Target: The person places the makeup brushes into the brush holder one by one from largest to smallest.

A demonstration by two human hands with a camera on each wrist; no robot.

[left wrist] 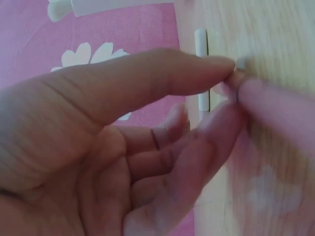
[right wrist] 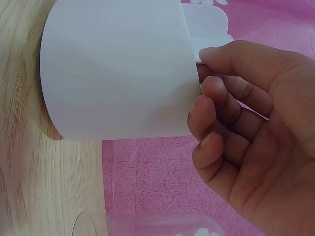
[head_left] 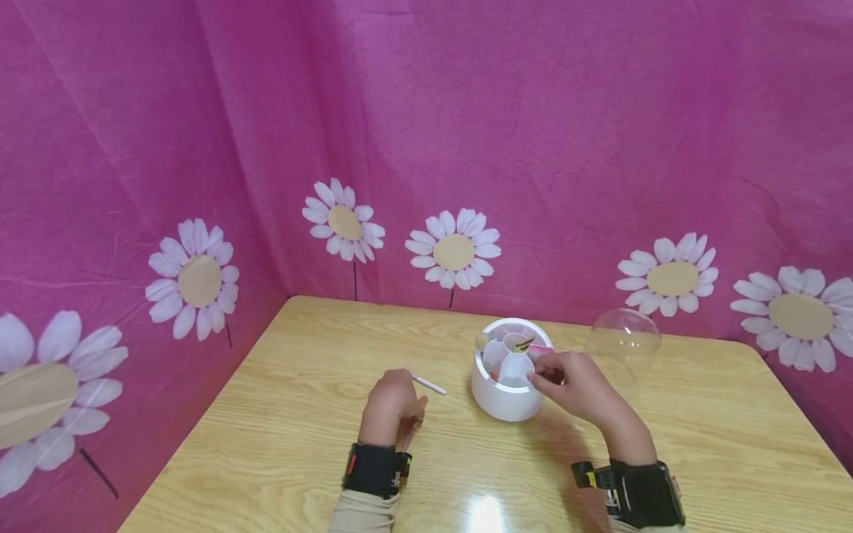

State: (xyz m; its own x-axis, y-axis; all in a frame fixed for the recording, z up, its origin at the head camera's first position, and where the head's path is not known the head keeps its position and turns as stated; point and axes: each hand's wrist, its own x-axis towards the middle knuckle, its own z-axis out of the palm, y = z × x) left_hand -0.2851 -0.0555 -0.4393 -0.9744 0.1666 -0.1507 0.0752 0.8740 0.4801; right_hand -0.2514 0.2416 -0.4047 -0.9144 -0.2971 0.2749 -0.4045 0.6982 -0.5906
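Small items (head_left: 524, 345) in divided container (head_left: 508, 405)

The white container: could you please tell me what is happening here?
A person's right hand grips the white container at its rim; small items show inside. The left hand pinches a slender pinkish item. A white pen-like stick lies on the table near that hand, and a clear dome stands right of the container.

Head view forward-down; 2 wrist views close; tabletop (head_left: 286, 400) shared.
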